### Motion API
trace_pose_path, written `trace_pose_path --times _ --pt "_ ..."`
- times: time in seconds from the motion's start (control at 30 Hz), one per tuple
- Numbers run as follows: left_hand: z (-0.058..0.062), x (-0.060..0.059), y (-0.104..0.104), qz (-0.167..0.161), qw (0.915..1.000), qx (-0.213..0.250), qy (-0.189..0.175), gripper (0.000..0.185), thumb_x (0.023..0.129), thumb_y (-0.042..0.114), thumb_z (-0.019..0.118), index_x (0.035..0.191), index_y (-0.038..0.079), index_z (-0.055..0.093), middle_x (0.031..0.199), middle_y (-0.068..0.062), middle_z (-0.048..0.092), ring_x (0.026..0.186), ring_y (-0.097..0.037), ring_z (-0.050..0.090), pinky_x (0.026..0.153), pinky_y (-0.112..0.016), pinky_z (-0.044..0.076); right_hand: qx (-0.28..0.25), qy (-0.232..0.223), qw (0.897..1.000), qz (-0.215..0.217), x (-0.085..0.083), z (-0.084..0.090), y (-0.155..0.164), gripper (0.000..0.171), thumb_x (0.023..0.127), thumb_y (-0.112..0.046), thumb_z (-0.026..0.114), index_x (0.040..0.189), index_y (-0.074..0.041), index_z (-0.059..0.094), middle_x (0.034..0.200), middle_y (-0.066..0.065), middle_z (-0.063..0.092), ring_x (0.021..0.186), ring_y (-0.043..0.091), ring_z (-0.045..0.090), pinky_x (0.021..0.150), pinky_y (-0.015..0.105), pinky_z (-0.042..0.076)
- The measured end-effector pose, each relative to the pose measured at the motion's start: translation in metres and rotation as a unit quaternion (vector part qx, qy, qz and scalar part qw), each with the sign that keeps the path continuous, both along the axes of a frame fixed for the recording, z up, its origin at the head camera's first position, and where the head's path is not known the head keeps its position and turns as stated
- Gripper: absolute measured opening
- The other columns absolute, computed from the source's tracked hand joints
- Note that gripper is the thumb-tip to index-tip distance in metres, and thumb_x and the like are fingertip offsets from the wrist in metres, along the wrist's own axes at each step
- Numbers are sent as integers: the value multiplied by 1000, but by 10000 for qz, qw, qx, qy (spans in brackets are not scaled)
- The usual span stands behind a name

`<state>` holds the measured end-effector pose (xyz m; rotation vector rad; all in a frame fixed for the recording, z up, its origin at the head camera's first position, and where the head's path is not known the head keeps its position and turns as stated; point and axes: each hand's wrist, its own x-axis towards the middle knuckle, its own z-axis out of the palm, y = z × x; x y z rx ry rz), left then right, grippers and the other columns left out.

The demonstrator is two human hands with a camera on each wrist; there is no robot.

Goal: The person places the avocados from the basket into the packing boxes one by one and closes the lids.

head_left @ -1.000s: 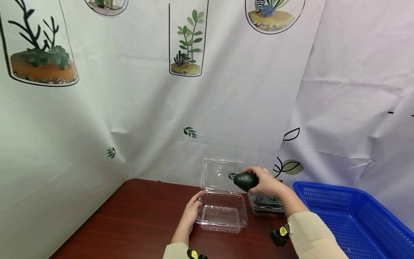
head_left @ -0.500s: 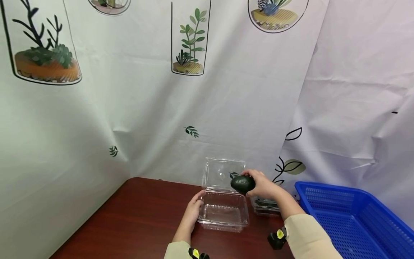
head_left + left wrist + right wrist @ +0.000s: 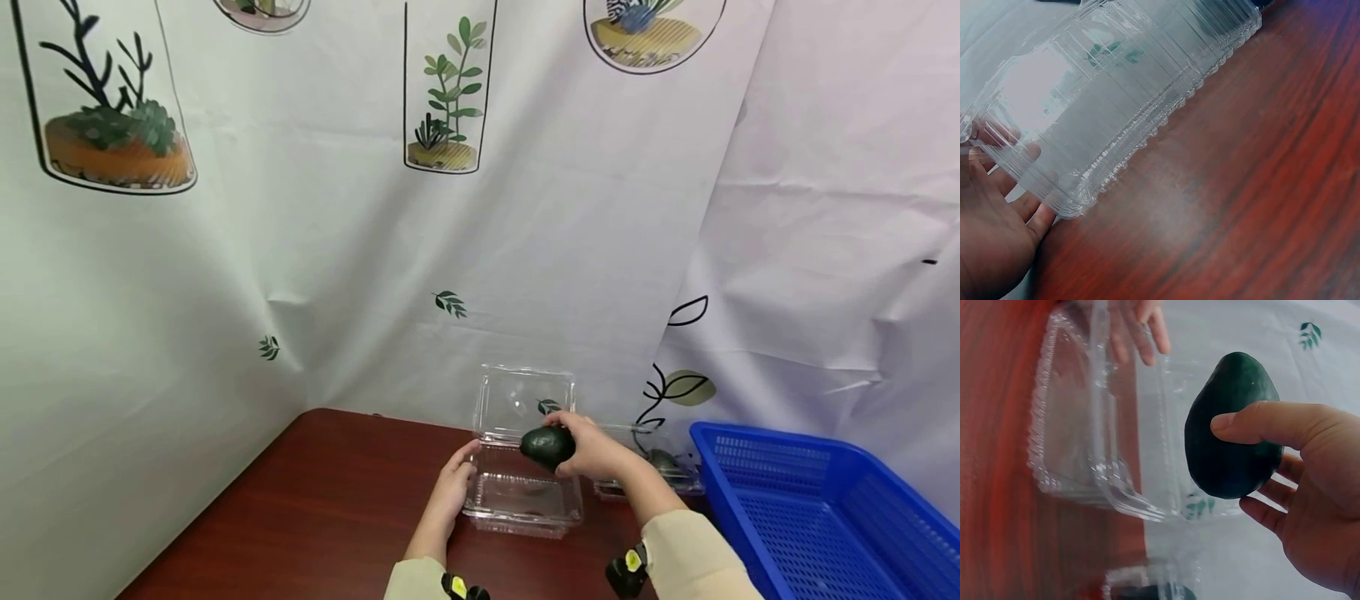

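Note:
My right hand (image 3: 596,450) grips a dark green avocado (image 3: 547,447), thumb across one side and fingers behind it, as the right wrist view shows. The avocado is held over the back part of a clear plastic clamshell box (image 3: 525,504), whose lid (image 3: 525,396) stands raised behind. No fruit shows inside this box. My left hand (image 3: 448,492) rests against the box's left side near the hinge. In the left wrist view its fingers (image 3: 1040,220) lie fairly straight along the clear wall.
A second clear box (image 3: 611,489) with dark green fruit in it sits just right of the first, partly hidden by my right forearm. A large blue plastic basket (image 3: 780,450) stands at the right. Behind the dark red table (image 3: 337,500) hangs a printed white cloth (image 3: 360,275).
My right hand has carried the avocado left and down, from beside the raised lid to over the box. The left hand keeps its place on the box. More of the second box now shows.

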<state>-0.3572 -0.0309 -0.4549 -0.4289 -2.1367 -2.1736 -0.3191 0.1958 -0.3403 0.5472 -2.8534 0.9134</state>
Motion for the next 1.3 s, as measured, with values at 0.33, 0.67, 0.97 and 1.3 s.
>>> trace_pose_path --times 0.33,0.67,0.97,1.3 --pt "1 0 0 -13 10000 38 16 48 84 -1 40 132 -7 44 133 -25 45 118 -43 41 83 -36 41 131 -76 9992 372 -2 -15 -16 61 60 3 75 116 -10 54 112 7 52 103 29 44 79 48 42" --pt "2 1 -1 -20 10000 31 2 48 84 -1 40 131 -7 44 133 -25 45 117 -41 42 83 -36 41 447 158 9965 683 -3 -21 -32 61 55 3 73 113 -8 55 110 6 53 100 27 45 78 47 42" --pt "10 8 -1 9 10000 -12 -97 47 84 -2 40 131 -8 44 132 -25 45 114 -37 43 81 -38 41 777 249 9933 818 -4 -27 -47 61 54 10 74 109 -10 57 113 8 56 101 29 48 80 49 44" --pt "29 22 -3 -3 9999 -54 -163 46 84 -4 38 130 -11 43 132 -28 43 111 -38 44 81 -37 39 1389 460 9853 880 -7 -33 -61 62 52 9 76 107 -15 59 110 4 59 99 24 51 80 41 44"
